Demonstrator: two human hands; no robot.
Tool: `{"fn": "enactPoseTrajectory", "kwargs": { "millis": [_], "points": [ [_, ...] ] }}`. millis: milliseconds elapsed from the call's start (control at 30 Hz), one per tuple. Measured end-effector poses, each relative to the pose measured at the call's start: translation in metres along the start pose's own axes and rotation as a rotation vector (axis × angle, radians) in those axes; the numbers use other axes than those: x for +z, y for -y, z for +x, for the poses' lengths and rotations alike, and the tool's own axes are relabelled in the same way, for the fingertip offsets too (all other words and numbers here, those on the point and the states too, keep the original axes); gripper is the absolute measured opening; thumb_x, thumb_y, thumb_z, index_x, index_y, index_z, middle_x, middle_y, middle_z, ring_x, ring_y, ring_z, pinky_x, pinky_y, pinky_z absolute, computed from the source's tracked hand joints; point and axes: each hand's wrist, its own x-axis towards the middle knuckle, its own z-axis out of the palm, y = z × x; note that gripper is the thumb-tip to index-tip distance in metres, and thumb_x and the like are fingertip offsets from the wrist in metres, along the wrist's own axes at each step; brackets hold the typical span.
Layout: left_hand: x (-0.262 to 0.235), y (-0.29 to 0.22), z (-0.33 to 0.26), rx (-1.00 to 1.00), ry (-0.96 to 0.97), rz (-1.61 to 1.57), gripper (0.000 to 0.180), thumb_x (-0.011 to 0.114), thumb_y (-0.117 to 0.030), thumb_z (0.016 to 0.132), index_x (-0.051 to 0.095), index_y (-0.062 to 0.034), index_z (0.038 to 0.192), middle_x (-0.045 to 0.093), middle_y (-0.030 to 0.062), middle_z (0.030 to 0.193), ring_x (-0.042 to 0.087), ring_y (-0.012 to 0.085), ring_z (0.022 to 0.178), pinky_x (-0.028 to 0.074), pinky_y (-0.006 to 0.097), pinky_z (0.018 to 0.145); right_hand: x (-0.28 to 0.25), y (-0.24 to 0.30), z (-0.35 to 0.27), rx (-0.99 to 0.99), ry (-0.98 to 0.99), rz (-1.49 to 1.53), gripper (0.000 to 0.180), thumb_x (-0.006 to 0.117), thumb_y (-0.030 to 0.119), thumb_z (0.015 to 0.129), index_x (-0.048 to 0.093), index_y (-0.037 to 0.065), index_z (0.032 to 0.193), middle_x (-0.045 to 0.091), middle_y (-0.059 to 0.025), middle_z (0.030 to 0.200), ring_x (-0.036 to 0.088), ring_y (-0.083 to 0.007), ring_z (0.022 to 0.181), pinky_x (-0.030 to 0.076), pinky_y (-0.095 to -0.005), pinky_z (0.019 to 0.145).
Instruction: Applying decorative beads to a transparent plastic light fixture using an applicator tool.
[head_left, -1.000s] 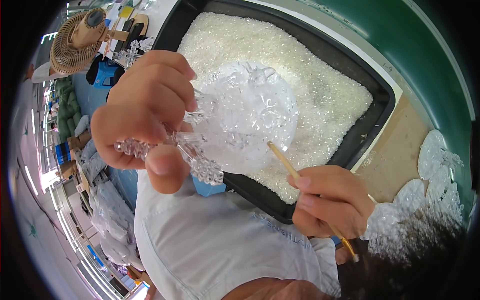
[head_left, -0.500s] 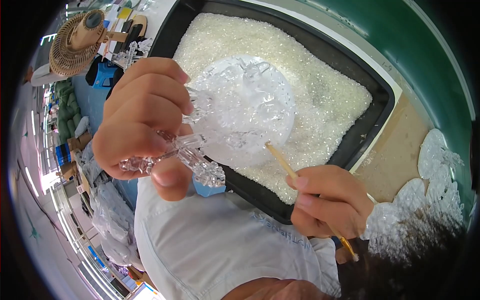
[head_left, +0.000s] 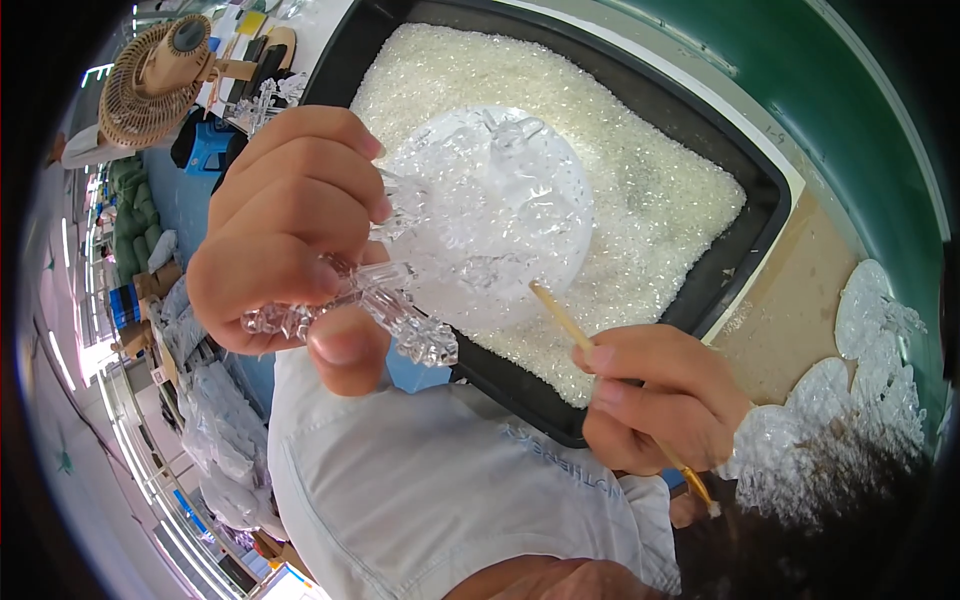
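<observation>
Your black tray point(head_left: 745, 215) takes up most of the view, filled edge to edge with small clear beads point(head_left: 640, 170); its near edge runs just in front of your pale shirt point(head_left: 440, 500). Beyond its right edge, on the tan bench top point(head_left: 790, 310), a heap of finished clear beaded discs point(head_left: 860, 380) lies toward the lower right corner, well apart from your hands.

Your left hand point(head_left: 290, 235) is raised above the tray's left part, knuckles up, fingers curled tightly, thumb pressed underneath. It holds the clear beaded ornament point(head_left: 480, 215): a round, frosted-looking disc that hangs over the beads, with a knobbly clear stem point(head_left: 385, 310) pinched between your thumb and fingers. The disc hides much of the tray's middle from you.

Your right hand point(head_left: 655, 400) sits lower, at the tray's near right corner, fingers closed narrowly around a thin wooden stick point(head_left: 565, 320). The stick's tip touches the lower edge of the disc; its other end pokes out below your hand.

Far off at the upper left stands a small beige fan point(head_left: 150, 75), among bags and boxes too blurred to tell apart.
</observation>
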Motion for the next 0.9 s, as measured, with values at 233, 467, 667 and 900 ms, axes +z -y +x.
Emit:
{"fn": "enactPoseTrajectory", "kwargs": {
  "millis": [233, 467, 667, 900],
  "points": [
    [-0.002, -0.001, 0.003, -0.006, -0.01, 0.021, 0.038, 0.053, -0.045, 0.1, 0.042, -0.009, 0.094, 0.056, 0.0088, 0.063, 0.055, 0.0246, 0.059, 0.047, 0.05, 0.068, -0.002, 0.005, 0.003, 0.001, 0.003, -0.019, 0.031, 0.072, -0.011, 0.068, 0.059, -0.001, 0.094, 0.065, -0.0215, 0.098, 0.071, -0.032, 0.074, 0.061, -0.0356, 0.062],
    [-0.003, -0.001, 0.004, -0.005, 0.029, 0.019, 0.039, 0.053, -0.046, 0.1, 0.042, -0.0093, 0.093, 0.055, 0.0081, 0.063, 0.055, 0.0243, 0.059, 0.047, 0.05, 0.068, -0.008, 0.01, 0.004, 0.082, 0.066, -0.021, 0.033, 0.069, -0.017, 0.072, 0.059, -0.002, 0.099, 0.062, -0.0247, 0.11, 0.071, -0.0331, 0.088, 0.06, -0.0344, 0.071],
    [-0.006, -0.002, 0.004, 0.001, 0.074, 0.024, 0.039, 0.053, -0.047, 0.1, 0.041, -0.0095, 0.093, 0.055, 0.008, 0.063, 0.055, 0.024, 0.059, 0.046, 0.05, 0.067, -0.002, 0.008, 0.002, 0.114, 0.062, -0.032, 0.036, 0.07, -0.019, 0.07, 0.058, -0.002, 0.1, 0.063, -0.0246, 0.106, 0.072, -0.0352, 0.084, 0.06, -0.0352, 0.069],
    [-0.003, 0.0, 0.005, 0.019, 0.076, 0.014, 0.04, 0.053, -0.047, 0.099, 0.041, -0.0093, 0.092, 0.053, 0.0075, 0.06, 0.053, 0.0237, 0.057, 0.046, 0.049, 0.066, 0.005, 0.005, -0.002, 0.052, -0.005, -0.07, 0.043, 0.072, -0.02, 0.066, 0.058, -0.001, 0.102, 0.063, -0.0252, 0.107, 0.071, -0.0342, 0.084, 0.059, -0.0343, 0.068]
  ]
}}
